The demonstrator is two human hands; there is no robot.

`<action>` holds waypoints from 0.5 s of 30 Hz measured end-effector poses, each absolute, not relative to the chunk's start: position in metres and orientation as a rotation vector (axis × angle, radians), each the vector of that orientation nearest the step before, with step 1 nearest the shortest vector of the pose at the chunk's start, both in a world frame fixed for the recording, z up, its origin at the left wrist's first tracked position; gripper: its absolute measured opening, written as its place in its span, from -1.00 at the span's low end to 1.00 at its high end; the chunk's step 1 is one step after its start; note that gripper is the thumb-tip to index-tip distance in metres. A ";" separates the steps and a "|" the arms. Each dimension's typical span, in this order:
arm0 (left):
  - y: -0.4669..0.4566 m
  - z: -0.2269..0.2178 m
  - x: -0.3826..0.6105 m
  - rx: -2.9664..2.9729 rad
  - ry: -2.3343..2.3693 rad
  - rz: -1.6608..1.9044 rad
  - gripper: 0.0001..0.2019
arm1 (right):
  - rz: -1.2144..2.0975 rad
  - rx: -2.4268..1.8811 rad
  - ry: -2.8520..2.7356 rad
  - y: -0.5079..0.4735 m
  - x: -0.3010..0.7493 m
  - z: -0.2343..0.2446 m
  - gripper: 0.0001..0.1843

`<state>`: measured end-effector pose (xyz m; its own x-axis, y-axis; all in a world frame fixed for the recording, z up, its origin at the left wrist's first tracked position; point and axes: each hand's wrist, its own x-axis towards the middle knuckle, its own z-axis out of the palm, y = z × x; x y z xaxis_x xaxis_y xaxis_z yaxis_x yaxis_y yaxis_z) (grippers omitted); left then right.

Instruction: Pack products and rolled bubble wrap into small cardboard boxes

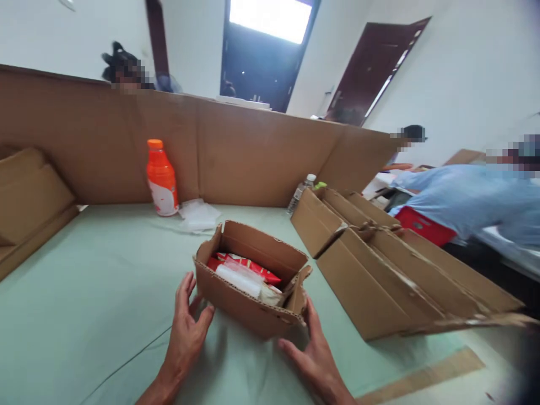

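Observation:
An open cardboard box [240, 312] stands on the pale green table in front of me. Inside it lie a red packet [270, 275] with white markings and a roll of clear plastic [238, 280]; the lower contents are hidden. My left hand [188, 326] is just off the box's left end, thumb and fingers spread. At the right end is my right hand [314, 354], its thumb apart and its fingers partly behind the box's corner. Whether those fingertips touch the cardboard I cannot tell.
An orange bottle [162, 183] and clear plastic bags [198, 215] are near the cardboard partition [253, 157]. Cardboard dividers [379, 275] stand at right, with a clear bottle [300, 194] behind. Another cardboard piece [34, 197] is at left. A person in light blue [455, 191] leans beyond.

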<state>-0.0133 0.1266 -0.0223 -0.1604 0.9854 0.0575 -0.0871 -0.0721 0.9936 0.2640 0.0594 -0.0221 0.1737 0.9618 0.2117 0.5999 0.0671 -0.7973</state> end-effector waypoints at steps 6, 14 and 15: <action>0.105 -0.060 0.012 1.125 1.185 1.271 -0.20 | 0.800 -1.328 -1.533 0.099 0.273 -0.032 0.40; 0.164 -0.025 0.073 1.222 1.047 1.260 -0.18 | 0.592 -1.337 -1.471 0.143 0.271 -0.030 0.27; 0.180 -0.022 0.083 1.250 1.005 1.237 -0.16 | 0.543 -1.390 -1.438 0.154 0.275 -0.029 0.26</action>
